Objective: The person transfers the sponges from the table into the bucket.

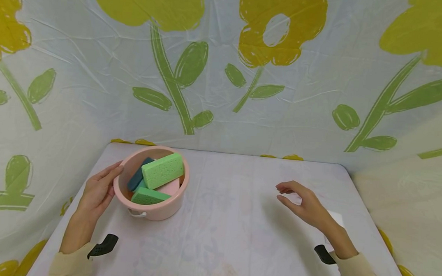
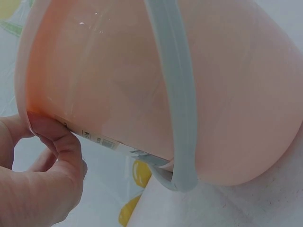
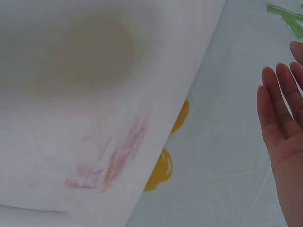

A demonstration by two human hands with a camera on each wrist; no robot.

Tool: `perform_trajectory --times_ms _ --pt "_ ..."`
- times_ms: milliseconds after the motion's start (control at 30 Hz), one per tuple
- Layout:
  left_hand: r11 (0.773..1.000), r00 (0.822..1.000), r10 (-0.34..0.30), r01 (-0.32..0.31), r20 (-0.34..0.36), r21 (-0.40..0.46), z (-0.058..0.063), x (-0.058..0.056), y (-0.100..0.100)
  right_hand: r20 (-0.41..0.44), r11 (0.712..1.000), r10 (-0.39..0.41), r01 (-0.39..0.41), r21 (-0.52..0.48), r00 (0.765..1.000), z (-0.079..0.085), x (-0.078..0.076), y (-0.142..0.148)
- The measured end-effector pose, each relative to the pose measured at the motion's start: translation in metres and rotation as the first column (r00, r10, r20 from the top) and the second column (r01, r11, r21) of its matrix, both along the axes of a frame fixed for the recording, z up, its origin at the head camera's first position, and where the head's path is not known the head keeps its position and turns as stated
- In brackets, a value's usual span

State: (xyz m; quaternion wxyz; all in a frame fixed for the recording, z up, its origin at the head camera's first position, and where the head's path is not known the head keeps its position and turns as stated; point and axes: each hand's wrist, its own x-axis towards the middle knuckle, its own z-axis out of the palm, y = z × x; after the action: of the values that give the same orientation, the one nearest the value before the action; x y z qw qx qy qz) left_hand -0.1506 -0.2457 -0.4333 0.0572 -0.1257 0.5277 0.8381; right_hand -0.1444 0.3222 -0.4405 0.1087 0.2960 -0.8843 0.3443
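A pink bucket (image 1: 162,213) stands at the left of the table, filled with several sponges. On top lies a light green sponge (image 1: 162,171); around it are a darker green sponge (image 1: 149,196), a dark blue one (image 1: 139,175) and a pink one (image 1: 170,187). My left hand (image 1: 97,190) grips the bucket's rim at its left side, thumb and curled fingers on either side of the edge in the left wrist view. The bucket's pale handle (image 2: 179,94) hangs down along its wall. Over the right part of the table hovers my right hand (image 1: 307,204), holding nothing, its fingers relaxed.
The white table (image 1: 221,220) has faint stains, and reddish marks (image 3: 118,161) show in the right wrist view. A white sheet (image 1: 337,218) lies under my right wrist. Flower-printed cloth (image 1: 216,72) hangs behind and at both sides.
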Motion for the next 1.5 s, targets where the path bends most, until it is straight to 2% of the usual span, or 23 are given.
perform_trajectory --times_ms 167,500,700,1000,1367,1500 --pt "1.000 1.000 -0.003 0.003 0.003 -0.006 0.000 -0.001 0.001 -0.032 1.000 -0.018 0.017 -0.002 0.999 -0.007 0.006 0.016" --pt "1.000 1.000 0.000 0.000 -0.004 0.015 -0.001 0.000 0.002 -0.068 0.994 -0.106 0.106 0.005 0.992 -0.023 0.026 0.050" --pt "1.000 1.000 0.004 -0.004 0.001 0.015 -0.001 0.000 0.002 -0.002 0.973 -0.227 0.227 0.049 0.974 -0.031 0.041 0.068" --pt "1.000 1.000 0.012 -0.012 0.016 0.011 -0.002 0.001 0.000 -0.059 0.961 -0.272 0.274 0.044 0.961 -0.048 0.057 0.096" --pt "1.000 1.000 0.017 -0.017 0.025 0.001 -0.001 0.000 -0.001 -0.077 0.926 -0.376 0.378 0.007 0.923 -0.059 0.075 0.123" --pt "1.000 1.000 0.012 -0.012 0.020 -0.006 -0.001 0.000 0.000 -0.062 0.895 -0.440 0.443 0.053 0.896 -0.063 0.081 0.132"
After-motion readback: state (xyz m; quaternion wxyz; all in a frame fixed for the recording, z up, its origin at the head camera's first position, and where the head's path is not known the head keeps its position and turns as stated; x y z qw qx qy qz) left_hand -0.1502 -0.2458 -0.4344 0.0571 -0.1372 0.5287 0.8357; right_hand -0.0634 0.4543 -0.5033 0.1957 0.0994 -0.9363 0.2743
